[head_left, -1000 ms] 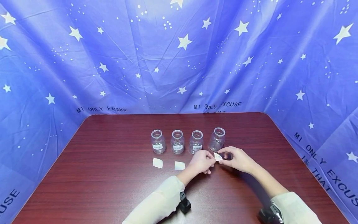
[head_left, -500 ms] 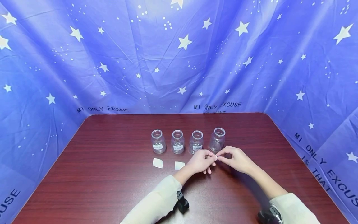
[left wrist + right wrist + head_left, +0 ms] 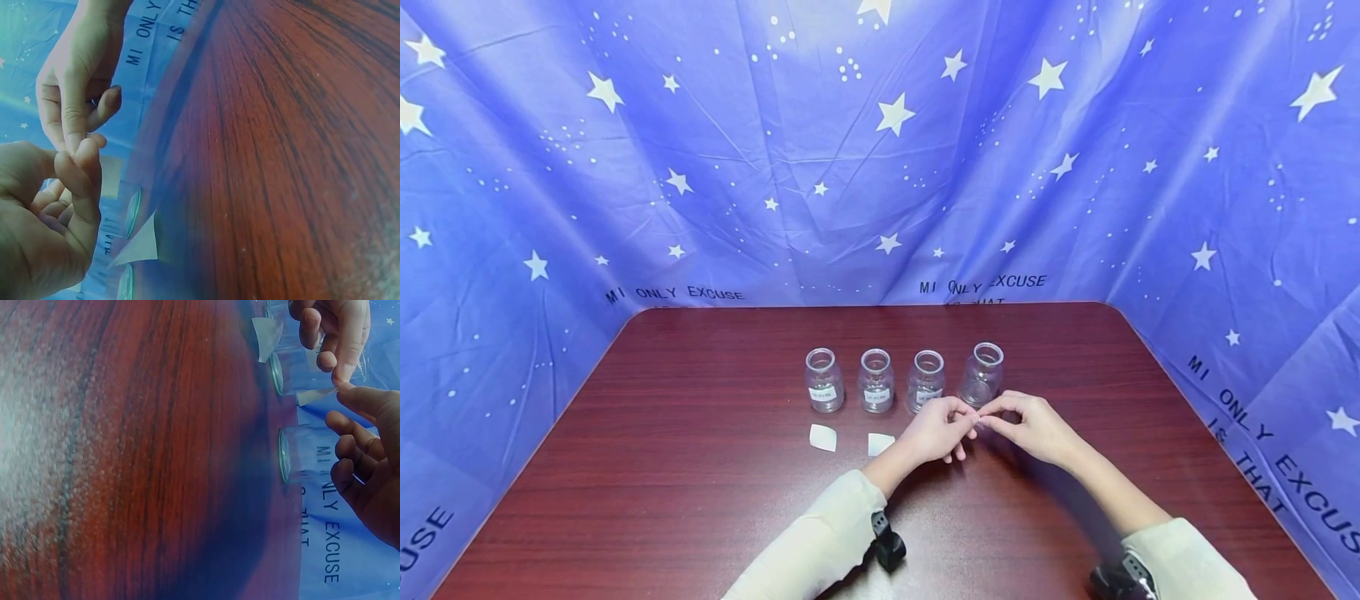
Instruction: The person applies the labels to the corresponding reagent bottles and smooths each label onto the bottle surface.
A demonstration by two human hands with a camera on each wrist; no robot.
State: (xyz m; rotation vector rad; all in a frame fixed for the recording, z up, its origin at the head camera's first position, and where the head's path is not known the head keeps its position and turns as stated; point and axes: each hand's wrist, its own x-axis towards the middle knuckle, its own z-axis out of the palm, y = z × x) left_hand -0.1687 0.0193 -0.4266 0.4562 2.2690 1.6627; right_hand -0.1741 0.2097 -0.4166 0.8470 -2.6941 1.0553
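Note:
Fingertips of my left hand and right hand meet in front of the rightmost glass jar. Between them they pinch a small white label, mostly covered by the fingers in the head view. The right wrist view shows it poking out below the touching fingertips. That rightmost jar shows no label on its front. To its left stand three more clear, lidless jars, including a left one, a middle one and one partly behind my left hand; each bears a white printed label.
Two white paper pieces lie on the dark red wooden table: one at left, the other beside my left forearm. A blue star-patterned curtain surrounds the table's back and sides.
My right thumb and index finger have closed in on the label and now meet the left fingertips. The label, plainly visible a second ago, is mostly hidden. The jars stay put.

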